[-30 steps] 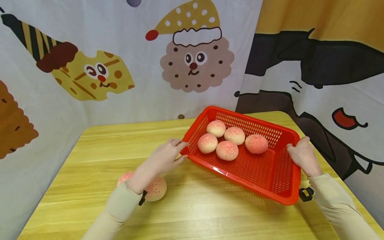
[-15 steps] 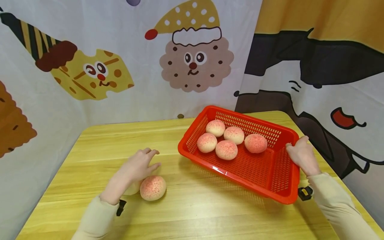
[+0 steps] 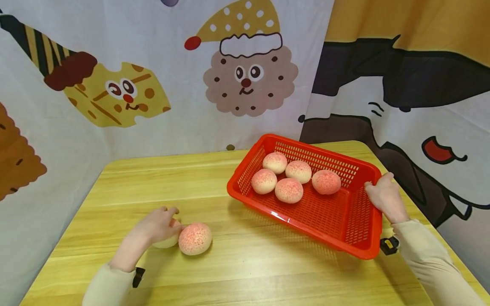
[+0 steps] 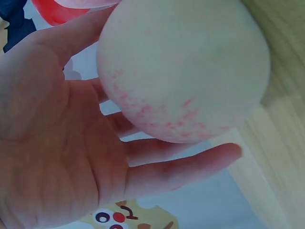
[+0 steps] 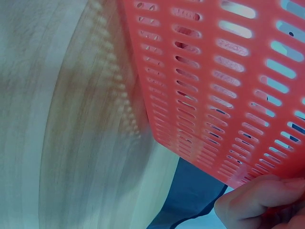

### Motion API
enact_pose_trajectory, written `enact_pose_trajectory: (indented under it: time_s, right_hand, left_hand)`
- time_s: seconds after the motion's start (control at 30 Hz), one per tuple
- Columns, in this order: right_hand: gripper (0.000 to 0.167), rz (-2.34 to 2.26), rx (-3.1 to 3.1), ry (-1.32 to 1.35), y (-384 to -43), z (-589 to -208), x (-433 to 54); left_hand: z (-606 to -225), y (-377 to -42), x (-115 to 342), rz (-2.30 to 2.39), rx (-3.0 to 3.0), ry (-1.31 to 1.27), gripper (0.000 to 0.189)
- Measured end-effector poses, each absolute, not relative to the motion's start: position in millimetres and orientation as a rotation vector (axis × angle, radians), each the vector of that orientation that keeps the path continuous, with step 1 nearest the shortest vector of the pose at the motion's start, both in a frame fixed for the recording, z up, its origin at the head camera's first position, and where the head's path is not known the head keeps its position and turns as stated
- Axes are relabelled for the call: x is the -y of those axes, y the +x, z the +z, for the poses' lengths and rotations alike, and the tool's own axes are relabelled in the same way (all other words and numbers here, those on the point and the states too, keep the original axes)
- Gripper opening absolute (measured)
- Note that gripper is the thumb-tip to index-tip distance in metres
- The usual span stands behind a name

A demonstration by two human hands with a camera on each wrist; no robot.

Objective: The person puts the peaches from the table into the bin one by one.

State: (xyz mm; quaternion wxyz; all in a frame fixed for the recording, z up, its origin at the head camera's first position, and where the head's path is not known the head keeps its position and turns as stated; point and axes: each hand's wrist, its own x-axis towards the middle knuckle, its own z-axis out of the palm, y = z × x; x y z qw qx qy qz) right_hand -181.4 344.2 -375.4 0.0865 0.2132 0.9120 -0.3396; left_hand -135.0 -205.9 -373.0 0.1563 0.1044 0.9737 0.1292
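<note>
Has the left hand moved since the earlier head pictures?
Yes: judged against the table, the left hand moved left and nearer the camera, from the red basket to the partly covered bun.

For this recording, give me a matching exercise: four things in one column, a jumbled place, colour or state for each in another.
1. left hand
2. table
3. basket
4. right hand

A. grips the basket's right end
B. red, holding five pink-tinged balls
C. at a loose ball outside the basket
D. yellow, wood-grained

Pairs: 1-C, 2-D, 3-B, 4-A
</note>
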Motion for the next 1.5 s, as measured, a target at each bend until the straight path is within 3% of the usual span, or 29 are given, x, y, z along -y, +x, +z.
enact_pose_trajectory:
  time_s: [0.7,1.17,1.5]
  right_hand:
    - [0.075,-1.001,-2.744,0.615,-180.4,-375.1,-342.7]
    - [0.075,-1.001,-2.732,0.624,-180.2,-374.6,-344.0]
    - [0.071,-1.007,-2.733,0.624,-179.4,-374.5,-344.3]
  left_hand:
    - [-377.7,-140.4,214.0,0.408,-2.713,0.219,0.058]
    - [-360.3,-151.5,204.7,0.404,-2.771,0.285,0.049]
    - [-343.5,-157.7,189.0,0.38,-2.799,0.338,0.054]
